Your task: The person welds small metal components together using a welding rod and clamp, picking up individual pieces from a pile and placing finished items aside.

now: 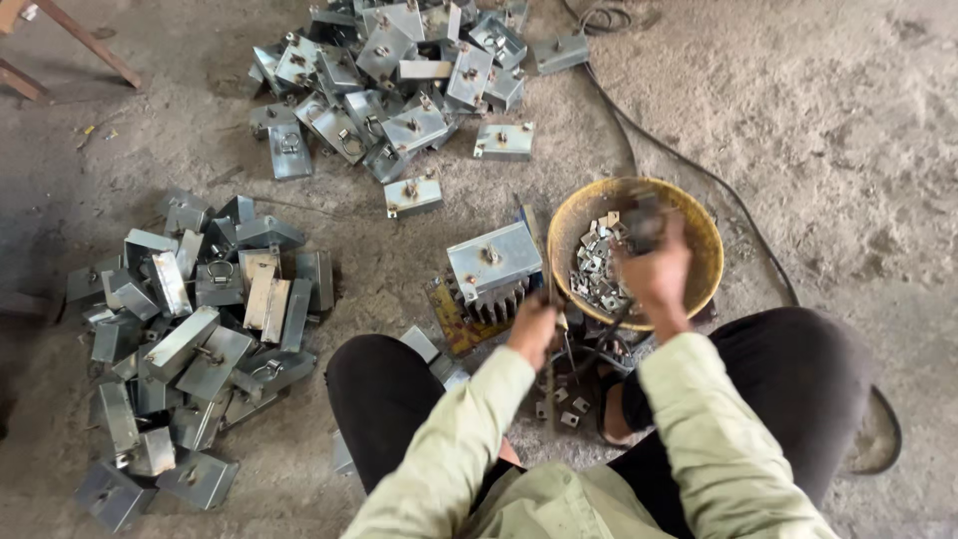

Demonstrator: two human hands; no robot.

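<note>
A person sits low on the concrete floor (818, 130), knees in dark trousers (798, 369) spread to either side, pale green sleeves (699, 419) reaching forward. The left hand (534, 329) rests its fingers closed around a thin upright tool (552, 299), a rod or punch whose tip I cannot make out, set just beside a grey metal box (494, 262) that sits on a toothed block right in front of the knees. The right hand (657, 274) is raised above the near rim of a yellow bowl (704, 250), fingers wrapped tight around a dark handle (644, 228); it is blurred, so its exact shape is unclear. The bowl holds small square metal pieces (596, 265), and a few more lie scattered on the floor between the feet (564, 404).

To the left lies a heap of grey metal boxes (190, 329), some with rings on their faces. Farther off, beyond the bowl, a second heap of similar boxes (394, 75) spreads out, with a black cable (689, 165) running past it across the floor.
</note>
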